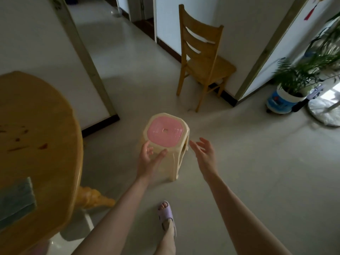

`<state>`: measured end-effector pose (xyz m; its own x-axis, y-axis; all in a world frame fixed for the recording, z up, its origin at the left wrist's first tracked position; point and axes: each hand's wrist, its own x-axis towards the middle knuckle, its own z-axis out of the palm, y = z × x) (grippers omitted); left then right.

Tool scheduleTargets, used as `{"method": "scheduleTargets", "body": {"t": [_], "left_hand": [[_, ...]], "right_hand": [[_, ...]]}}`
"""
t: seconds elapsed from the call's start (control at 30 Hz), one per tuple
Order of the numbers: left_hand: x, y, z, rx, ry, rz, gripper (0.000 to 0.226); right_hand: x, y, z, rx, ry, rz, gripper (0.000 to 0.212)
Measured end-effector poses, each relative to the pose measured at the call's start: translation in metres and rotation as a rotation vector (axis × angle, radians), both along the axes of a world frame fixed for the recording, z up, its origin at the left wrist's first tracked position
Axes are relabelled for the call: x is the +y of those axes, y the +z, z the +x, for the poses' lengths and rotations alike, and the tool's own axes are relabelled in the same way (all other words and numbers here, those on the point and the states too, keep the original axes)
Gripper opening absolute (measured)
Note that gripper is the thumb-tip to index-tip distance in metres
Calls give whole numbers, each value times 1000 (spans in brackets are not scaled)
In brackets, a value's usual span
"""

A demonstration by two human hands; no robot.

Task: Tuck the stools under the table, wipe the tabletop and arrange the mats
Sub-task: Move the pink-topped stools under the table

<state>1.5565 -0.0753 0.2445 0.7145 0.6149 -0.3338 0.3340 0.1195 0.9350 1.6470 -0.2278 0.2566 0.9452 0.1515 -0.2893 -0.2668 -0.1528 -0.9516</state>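
One wide-angle view, worn on the person's head, looks forward and steeply down at the pale floor (257,162). It sits close above the left hand (149,159) and right hand (204,153), with the cream plastic stool with a pink seat (165,133) near centre, the round yellow wooden worktop (36,126) along the left edge and the wooden slat-backed chair (209,69) farther off

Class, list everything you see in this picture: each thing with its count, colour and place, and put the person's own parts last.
stool: one, cream with a pink seat, on the floor mid-frame
table: one, yellow-brown wood, left
cloth: one, grey-green, on the table's near edge
chair: one, brown wood, by the far wall
potted plant: one, green in a white and blue pot, right
slipper: one, lilac, on a foot below
left hand: one, fingers relaxed, at the stool's near corner
right hand: one, open, beside the stool
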Motion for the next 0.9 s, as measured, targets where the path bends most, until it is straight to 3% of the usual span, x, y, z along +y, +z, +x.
{"method": "scheduleTargets", "body": {"t": [0.27,0.6,0.83,0.9], "left_hand": [[50,-49,102,125,8,-17,113],[84,-108,162,245,40,-35,109],[121,-213,206,256,56,43,106],[134,-249,217,259,51,107,106]], "right_hand": [[46,-45,102,117,26,-29,52],[75,-108,171,219,49,-107,53],[94,-220,208,235,73,-143,71],[98,-261,213,220,61,-180,88]]}}
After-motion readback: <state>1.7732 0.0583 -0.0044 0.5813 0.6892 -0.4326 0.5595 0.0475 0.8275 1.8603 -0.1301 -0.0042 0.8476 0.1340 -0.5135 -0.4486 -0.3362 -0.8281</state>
